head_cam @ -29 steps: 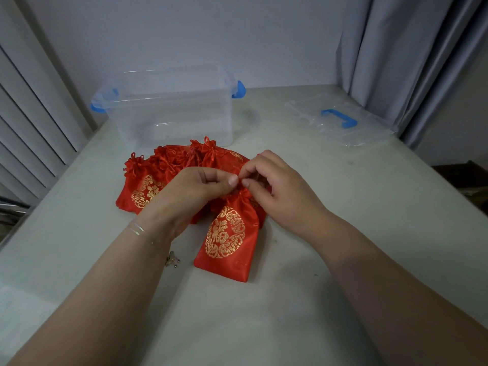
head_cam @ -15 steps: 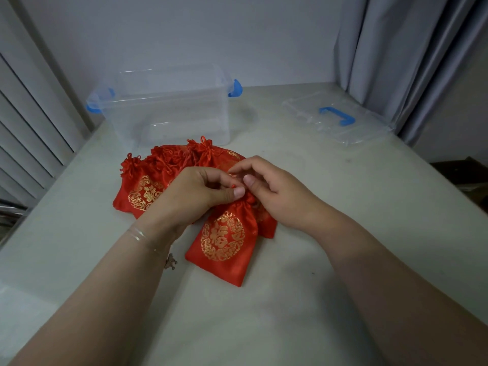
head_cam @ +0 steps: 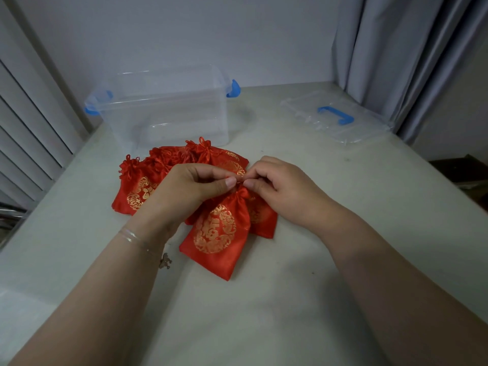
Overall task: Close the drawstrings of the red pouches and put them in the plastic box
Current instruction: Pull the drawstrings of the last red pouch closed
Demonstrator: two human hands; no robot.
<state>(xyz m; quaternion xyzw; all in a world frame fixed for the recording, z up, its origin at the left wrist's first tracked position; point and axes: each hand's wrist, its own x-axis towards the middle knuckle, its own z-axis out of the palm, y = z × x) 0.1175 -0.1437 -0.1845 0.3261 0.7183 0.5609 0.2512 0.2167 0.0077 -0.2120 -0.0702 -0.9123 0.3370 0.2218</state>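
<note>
- Pinching neck of red pouch (head_cam: 216, 236) w/ my left hand (head_cam: 184, 191) & right hand (head_cam: 282, 188), both clamped on it.
- Plastic box (head_cam: 163, 107) open, behind pouch pile (head_cam: 148, 180) on counter (head_cam: 264, 299).

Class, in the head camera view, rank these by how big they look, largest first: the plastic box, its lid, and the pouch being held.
1. plastic box
2. lid
3. held pouch; it looks close to the lid, and nearness to the camera enlarges it.

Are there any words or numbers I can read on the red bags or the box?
Nearest red pouch: gold round emblem, maybe a character, too blurred to read.
Left pouch: same gold emblem, partly hidden, unreadable.
Plastic box: no text visible.
Lid: no text visible.
</note>
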